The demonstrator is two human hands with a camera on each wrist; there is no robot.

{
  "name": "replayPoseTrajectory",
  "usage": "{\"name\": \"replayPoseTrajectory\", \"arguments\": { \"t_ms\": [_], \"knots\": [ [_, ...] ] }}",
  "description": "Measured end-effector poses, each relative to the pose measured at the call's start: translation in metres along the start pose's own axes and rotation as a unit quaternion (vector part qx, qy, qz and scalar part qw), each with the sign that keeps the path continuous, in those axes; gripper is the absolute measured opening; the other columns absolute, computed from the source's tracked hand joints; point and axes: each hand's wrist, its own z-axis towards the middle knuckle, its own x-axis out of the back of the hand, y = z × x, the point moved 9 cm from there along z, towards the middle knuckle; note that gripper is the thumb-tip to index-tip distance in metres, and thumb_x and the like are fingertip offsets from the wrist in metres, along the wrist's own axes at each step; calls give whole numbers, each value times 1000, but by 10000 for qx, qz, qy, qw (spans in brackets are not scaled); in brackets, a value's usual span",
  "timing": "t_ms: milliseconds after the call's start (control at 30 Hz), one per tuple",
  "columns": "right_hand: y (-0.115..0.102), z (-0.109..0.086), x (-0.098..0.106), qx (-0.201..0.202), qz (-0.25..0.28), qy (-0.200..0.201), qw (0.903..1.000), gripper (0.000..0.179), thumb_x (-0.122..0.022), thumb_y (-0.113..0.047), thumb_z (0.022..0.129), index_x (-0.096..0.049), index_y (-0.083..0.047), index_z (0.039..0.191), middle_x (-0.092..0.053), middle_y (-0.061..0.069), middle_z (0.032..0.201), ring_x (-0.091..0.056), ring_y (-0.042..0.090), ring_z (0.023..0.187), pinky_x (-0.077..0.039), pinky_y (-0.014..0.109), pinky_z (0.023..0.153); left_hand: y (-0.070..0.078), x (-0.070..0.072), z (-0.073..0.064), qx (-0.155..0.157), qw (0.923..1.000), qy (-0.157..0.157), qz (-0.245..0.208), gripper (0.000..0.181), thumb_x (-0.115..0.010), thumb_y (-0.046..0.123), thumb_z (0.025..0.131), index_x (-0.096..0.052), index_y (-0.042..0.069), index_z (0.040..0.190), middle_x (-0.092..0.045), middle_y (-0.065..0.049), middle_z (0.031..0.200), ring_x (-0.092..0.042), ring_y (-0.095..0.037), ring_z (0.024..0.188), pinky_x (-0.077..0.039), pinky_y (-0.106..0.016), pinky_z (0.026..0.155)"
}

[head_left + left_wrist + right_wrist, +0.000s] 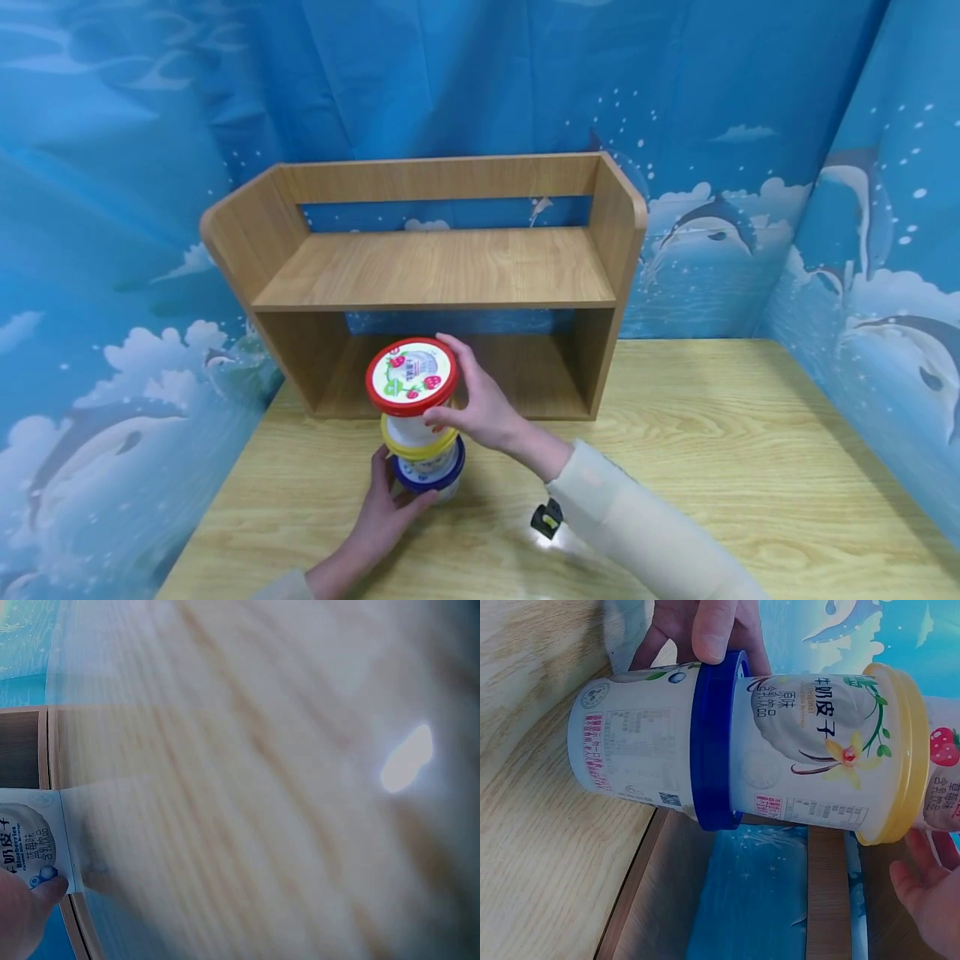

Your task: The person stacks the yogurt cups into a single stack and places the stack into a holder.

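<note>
Three paper tubs with plastic lids stand stacked in the head view. At the bottom is the blue-lidded tub (634, 742), on the table. The yellow-lidded tub (817, 757) sits on its lid, and the red-lidded tub (411, 377), with strawberries on its top, is uppermost. My left hand (381, 515) grips the blue-lidded tub low down, thumb in front and fingers at the far left side. With thumb and fingers spread around its right side, my right hand (483, 408) holds the red-lidded tub. In the left wrist view only my thumb (22, 911) shows, on the blueberry label.
Behind the tubs stands a two-tier wooden shelf (442, 271) on the wood-grain table (720, 442). A small black device (546, 520) with a light shows beside the right sleeve. A blue dolphin-print curtain (480, 75) hangs around the back and sides.
</note>
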Motion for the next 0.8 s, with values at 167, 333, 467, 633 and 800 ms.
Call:
{"name": "replayPoseTrajectory", "arguments": {
  "t_ms": [167,333,467,633,800],
  "knots": [
    [1,-3,9,62,-134,168,9997,105,-62,-73,77,-20,-14,152,-43,13,144,-46,28,127,-39,54,102,0,0,0,-49,10000,-5,-33,85,-77,4,82,-19,5,143,-39,-30,139,-37,-47,130,-46,-47,97],
    [-6,-7,24,443,-230,415,9979,107,-60,-73,77,-21,-6,151,-45,17,140,-48,31,125,-38,52,103,2,0,-1,-179,9998,15,-21,84,-77,4,82,-19,4,143,-40,-30,137,-38,-47,129,-48,-45,96],
    [-14,-10,41,809,-364,640,9940,107,-59,-73,78,-21,-2,149,-45,19,139,-49,33,123,-39,53,103,4,0,-1,-308,9995,52,49,85,-77,3,81,-19,2,143,-41,-32,136,-39,-48,127,-48,-45,94],
    [-28,-17,68,1132,-571,1027,9866,103,-61,-69,80,-24,-1,147,-46,20,138,-50,32,123,-41,55,99,3,0,-2,-245,9996,97,51,85,-78,3,80,-20,3,142,-41,-31,136,-39,-48,128,-48,-45,95],
    [-47,-22,103,1593,-597,1535,9734,93,-60,-62,87,-26,2,145,-47,19,138,-50,33,121,-43,48,94,3,0,-1,-245,9996,95,73,85,-78,3,80,-20,3,143,-41,-31,136,-39,-46,128,-48,-43,96]
  ]
}}
